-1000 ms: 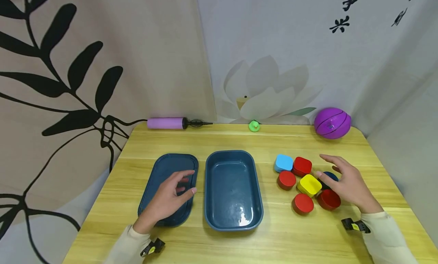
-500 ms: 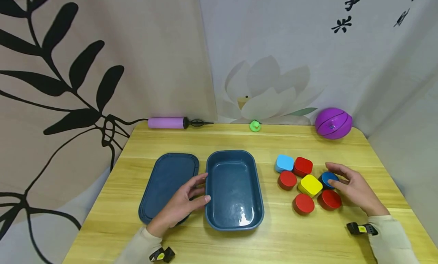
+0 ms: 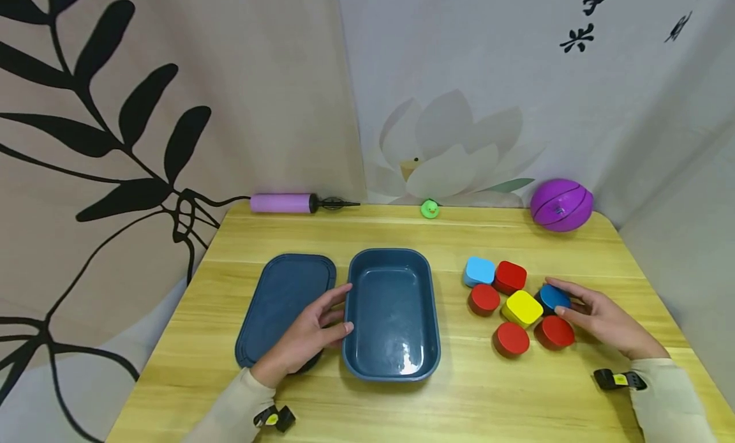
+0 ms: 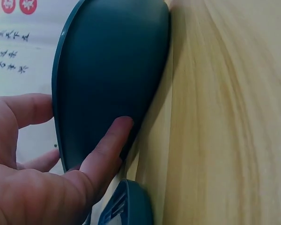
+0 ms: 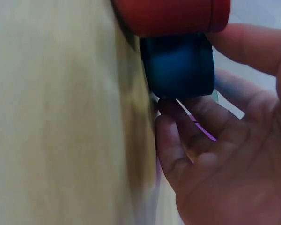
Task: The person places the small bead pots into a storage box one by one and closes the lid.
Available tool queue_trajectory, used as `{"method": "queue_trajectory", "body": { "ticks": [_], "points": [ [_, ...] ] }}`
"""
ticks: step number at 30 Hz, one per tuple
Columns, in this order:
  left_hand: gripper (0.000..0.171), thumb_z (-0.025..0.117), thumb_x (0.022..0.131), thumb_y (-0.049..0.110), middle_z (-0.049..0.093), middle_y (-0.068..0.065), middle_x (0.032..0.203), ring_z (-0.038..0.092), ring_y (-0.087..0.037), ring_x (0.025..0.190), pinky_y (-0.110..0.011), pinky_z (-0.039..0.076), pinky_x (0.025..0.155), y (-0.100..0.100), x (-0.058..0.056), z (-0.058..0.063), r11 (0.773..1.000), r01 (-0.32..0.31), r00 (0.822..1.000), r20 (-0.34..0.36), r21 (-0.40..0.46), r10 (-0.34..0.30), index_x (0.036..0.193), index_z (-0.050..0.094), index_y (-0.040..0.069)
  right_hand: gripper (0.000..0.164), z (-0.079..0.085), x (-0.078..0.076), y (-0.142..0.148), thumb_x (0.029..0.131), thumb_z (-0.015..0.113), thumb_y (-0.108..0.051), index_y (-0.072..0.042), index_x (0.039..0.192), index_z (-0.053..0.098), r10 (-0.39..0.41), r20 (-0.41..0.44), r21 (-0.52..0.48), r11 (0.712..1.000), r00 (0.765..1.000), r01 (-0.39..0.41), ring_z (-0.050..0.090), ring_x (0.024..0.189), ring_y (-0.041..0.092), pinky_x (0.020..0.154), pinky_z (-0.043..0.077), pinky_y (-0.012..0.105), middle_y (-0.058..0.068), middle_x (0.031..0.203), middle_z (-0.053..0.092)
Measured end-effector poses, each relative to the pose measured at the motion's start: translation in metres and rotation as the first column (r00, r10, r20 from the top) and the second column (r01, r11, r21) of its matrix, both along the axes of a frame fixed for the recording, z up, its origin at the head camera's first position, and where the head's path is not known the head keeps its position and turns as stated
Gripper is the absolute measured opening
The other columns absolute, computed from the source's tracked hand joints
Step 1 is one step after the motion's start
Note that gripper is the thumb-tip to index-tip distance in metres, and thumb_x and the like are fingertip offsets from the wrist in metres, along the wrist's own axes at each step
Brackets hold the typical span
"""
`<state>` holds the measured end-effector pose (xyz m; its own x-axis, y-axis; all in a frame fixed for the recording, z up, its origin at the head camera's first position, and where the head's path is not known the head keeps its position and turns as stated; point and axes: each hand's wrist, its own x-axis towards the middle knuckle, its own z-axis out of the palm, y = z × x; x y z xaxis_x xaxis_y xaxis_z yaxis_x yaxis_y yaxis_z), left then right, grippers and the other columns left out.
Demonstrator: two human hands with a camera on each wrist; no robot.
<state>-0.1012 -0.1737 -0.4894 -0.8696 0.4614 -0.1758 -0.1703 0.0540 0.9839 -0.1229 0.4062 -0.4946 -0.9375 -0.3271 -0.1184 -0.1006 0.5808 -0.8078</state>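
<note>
A deep blue rectangular dish (image 3: 392, 315) stands in the middle of the table. My left hand (image 3: 307, 334) rests at its left side, thumb and fingertips against the wall and rim. In the left wrist view the thumb lies along the outer wall of the dish (image 4: 107, 61). On the right, my right hand (image 3: 608, 318) grips a blue round block (image 3: 554, 297) between thumb and fingers. The right wrist view shows this block (image 5: 178, 70) beside a red round block (image 5: 173, 16). A yellow block (image 3: 522, 308) stands just left of the blue one.
Other blocks cluster there: a light blue block (image 3: 479, 271), a red square block (image 3: 510, 277) and several red round ones (image 3: 511, 339). A blue lid (image 3: 284, 302) lies left of the dish. Behind are a purple pump (image 3: 281, 203), a green duck (image 3: 429, 209) and a purple ball (image 3: 561, 205).
My left hand has moved right, from above the lid to the side of the dish. My right hand has come down around the blue round block, which stays on the table.
</note>
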Motion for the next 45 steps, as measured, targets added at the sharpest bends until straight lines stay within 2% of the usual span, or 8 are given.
{"method": "queue_trajectory", "body": {
  "ticks": [4,10,17,27,31,37,39,45],
  "points": [
    [0.081,0.071,0.103,0.016,0.027,-0.021,0.172,0.045,-0.049,0.147,-0.046,0.062,0.093,-0.001,-0.001,0.000,1.000,0.009,1.000,-0.007,-0.014,-0.009,0.169,0.025,0.016,0.062,-0.001,-0.001,0.001,0.110,0.061,-0.025,-0.007,0.164,0.037,0.015,-0.007,0.014,1.000,1.000,-0.015,0.046,0.121,-0.025,0.094,0.048,0.007,0.032,0.163,0.037],
    [0.079,0.069,0.104,0.018,0.030,-0.022,0.170,0.045,-0.048,0.147,-0.045,0.062,0.091,-0.002,-0.002,-0.002,0.999,0.022,1.000,-0.016,-0.044,-0.022,0.169,0.023,0.019,0.061,-0.002,-0.004,0.001,0.110,0.059,-0.025,-0.009,0.164,0.037,0.005,-0.029,0.050,0.999,1.000,-0.004,0.049,0.117,-0.021,0.092,0.050,0.009,0.029,0.162,0.041],
    [0.075,0.066,0.106,0.018,0.030,-0.024,0.168,0.044,-0.048,0.148,-0.048,0.062,0.092,-0.002,-0.006,-0.002,1.000,0.021,0.999,0.030,-0.006,-0.021,0.168,0.024,0.020,0.060,0.006,-0.004,0.000,0.110,0.059,-0.025,-0.006,0.163,0.038,-0.034,-0.076,0.093,0.995,0.997,0.041,0.047,0.115,-0.021,0.090,0.047,0.005,0.031,0.160,0.043],
    [0.071,0.063,0.107,0.015,0.028,-0.023,0.170,0.041,-0.048,0.151,-0.052,0.060,0.096,0.000,-0.007,0.002,1.000,0.006,0.998,0.061,0.013,-0.007,0.168,0.026,0.018,0.065,0.021,-0.003,-0.007,0.109,0.061,-0.028,-0.007,0.165,0.035,-0.102,-0.097,0.061,0.992,0.990,0.109,0.049,0.111,-0.023,0.085,0.053,0.010,0.033,0.158,0.043],
    [0.072,0.062,0.107,0.014,0.027,-0.023,0.171,0.040,-0.048,0.151,-0.051,0.060,0.097,0.001,-0.005,0.001,1.000,0.008,0.998,0.056,0.018,-0.009,0.168,0.024,0.017,0.063,0.029,-0.003,-0.015,0.108,0.063,-0.027,-0.012,0.164,0.039,-0.113,-0.147,0.054,0.991,0.983,0.122,0.055,0.111,-0.020,0.085,0.055,0.011,0.027,0.154,0.048],
    [0.073,0.063,0.108,0.017,0.026,-0.021,0.172,0.041,-0.048,0.151,-0.048,0.060,0.097,0.000,-0.004,-0.002,1.000,0.012,0.999,0.035,-0.006,-0.012,0.169,0.024,0.019,0.060,0.040,-0.009,-0.038,0.106,0.068,-0.022,-0.010,0.160,0.046,-0.106,-0.154,-0.025,0.994,0.982,0.103,0.062,0.111,-0.011,0.084,0.060,0.019,-0.003,0.143,0.057],
    [0.073,0.063,0.108,0.017,0.026,-0.022,0.172,0.041,-0.048,0.151,-0.048,0.060,0.096,-0.001,-0.003,-0.002,1.000,0.012,1.000,0.027,-0.010,-0.012,0.169,0.023,0.019,0.059,0.041,-0.011,-0.048,0.105,0.068,-0.020,-0.008,0.159,0.046,-0.076,-0.140,-0.066,0.996,0.987,0.067,0.065,0.111,-0.008,0.083,0.062,0.024,-0.006,0.141,0.058],
    [0.072,0.062,0.108,0.017,0.027,-0.022,0.171,0.042,-0.048,0.150,-0.047,0.061,0.094,0.001,-0.004,0.001,1.000,0.007,1.000,0.021,-0.012,-0.007,0.169,0.023,0.019,0.055,0.044,-0.017,-0.082,0.106,0.067,-0.014,-0.005,0.157,0.048,0.022,-0.140,-0.140,0.989,0.990,-0.041,0.065,0.115,-0.006,0.087,0.061,0.022,0.019,0.148,0.058]
  ]
}}
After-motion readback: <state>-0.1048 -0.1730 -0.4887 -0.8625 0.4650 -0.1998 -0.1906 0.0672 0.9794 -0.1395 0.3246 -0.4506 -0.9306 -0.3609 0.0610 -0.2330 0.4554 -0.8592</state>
